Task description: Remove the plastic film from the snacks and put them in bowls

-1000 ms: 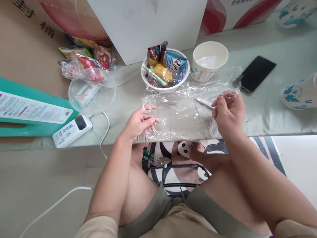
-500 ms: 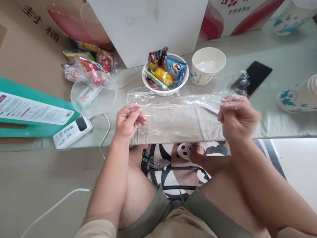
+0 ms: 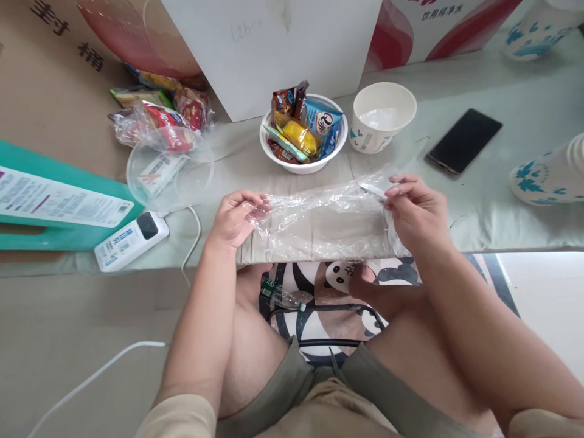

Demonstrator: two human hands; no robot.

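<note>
One sheet of clear plastic film (image 3: 319, 225) lies across the near edge of the table (image 3: 493, 222), between two hands. The left hand (image 3: 241, 218) pinches its left end with the fingertips drawn together; the right hand (image 3: 417, 210) appears to pinch its right end just as narrowly. By the look of it, the opening-out is mostly done: the sheet spans the gap between the hands. Smoothing seems left to do, as it is creased and covers none of the containers. One slim white tool (image 3: 371, 190) shows by the right fingertips; whether it is held or lies under the film, I cannot tell.

Just beyond the film stands one white bowl (image 3: 303, 167), uncovered, with at least five wrapped snacks (image 3: 298, 134) inside. To its right come one paper cup (image 3: 374, 137) and one phone (image 3: 465, 141). Farther right are two more groups of paper cups, one near (image 3: 542, 173) and one far (image 3: 533, 36); the near one is a stack, its number unclear.

On the left are one clear tub (image 3: 201, 176), one pile of snack packets (image 3: 168, 112), too tangled to count, one power strip (image 3: 130, 242) and one green jug (image 3: 68, 201). Three boxes line the far side.
</note>
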